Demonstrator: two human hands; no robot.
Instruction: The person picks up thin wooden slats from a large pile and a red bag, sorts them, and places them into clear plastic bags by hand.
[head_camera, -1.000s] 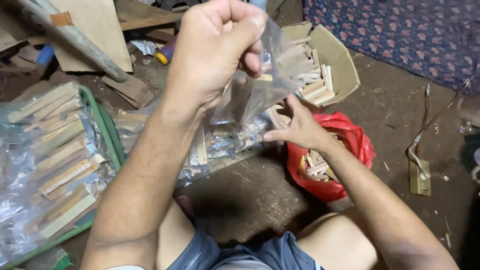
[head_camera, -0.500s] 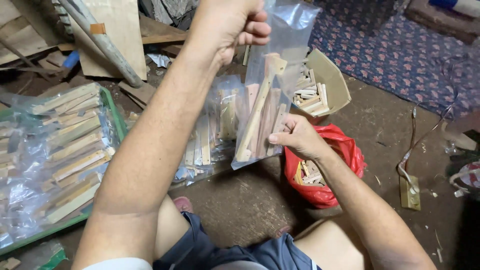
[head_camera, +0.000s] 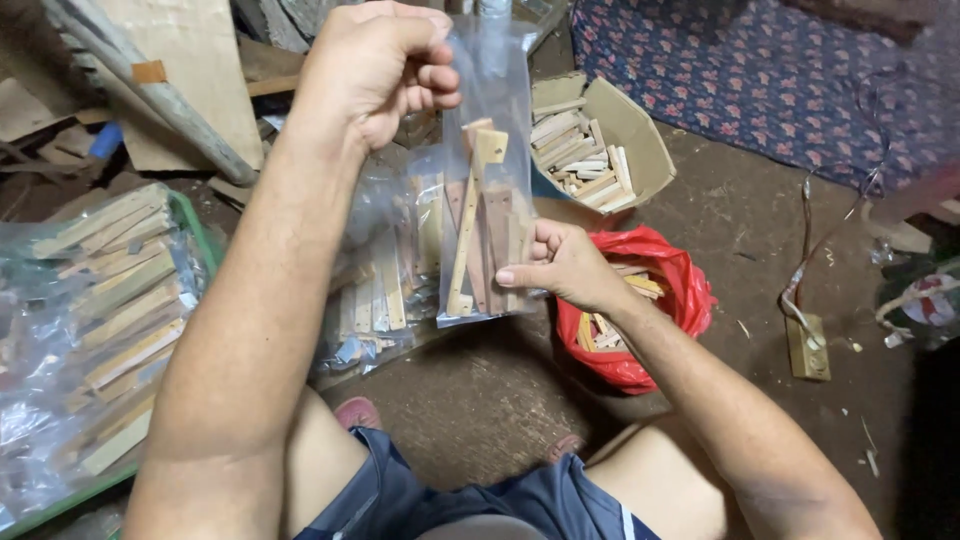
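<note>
The left hand (head_camera: 385, 65) is raised with its fingers curled tight around the top edge of a clear plastic bag filled with thin wooden strips (head_camera: 487, 215), so the bag hangs upright from that grip. The right hand (head_camera: 562, 262) pinches the bag's lower right side, thumb across the front and the other fingers wrapped behind, pressing the strips together through the plastic. Inside the bag the pale and reddish-brown strips stand on end, one light strip leaning slightly across the others. Behind the bag, to its upper right, sits an open cardboard box holding short pale wood offcuts (head_camera: 600, 150). Just right of the bag's bottom, under the right wrist, lies a crumpled red plastic bag with more wood pieces (head_camera: 660, 300). Left of the hanging bag, more clear packets of wooden strips (head_camera: 385, 285) lie heaped on the dirt floor, and further left a green-rimmed tray of plastic-wrapped wooden sticks (head_camera: 110, 300) rests. Well right of the bag, a small wooden block with a cable (head_camera: 808, 345) lies on the floor.
</note>
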